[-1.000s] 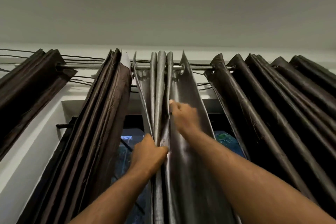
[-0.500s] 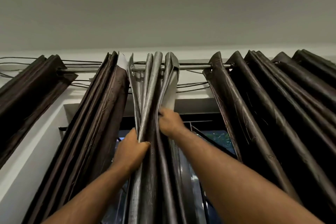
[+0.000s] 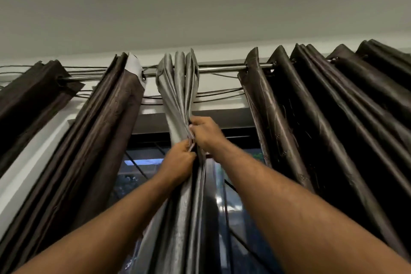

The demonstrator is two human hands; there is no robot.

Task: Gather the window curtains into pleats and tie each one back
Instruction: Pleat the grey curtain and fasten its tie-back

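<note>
A silver-grey curtain (image 3: 178, 87) hangs from the metal rod (image 3: 222, 68) in the middle, bunched into tight pleats. My left hand (image 3: 178, 162) grips the gathered folds from the left, just below my right hand (image 3: 205, 132), which pinches the same bundle from the right. Both hands meet on the cloth a little under the window's top frame. Below them the grey fabric falls straight down between my forearms.
Dark brown curtains hang pleated on the same rod: one (image 3: 106, 140) just left of the grey one, another (image 3: 33, 100) at far left, and a wide one (image 3: 333, 129) to the right. Cables (image 3: 218, 93) run along the wall behind. Window glass (image 3: 133, 176) shows beyond.
The grey curtain's spread panel has been pulled together into a narrow bundle. My right hand moved in to join my left on the folds, and the view tilted up.
</note>
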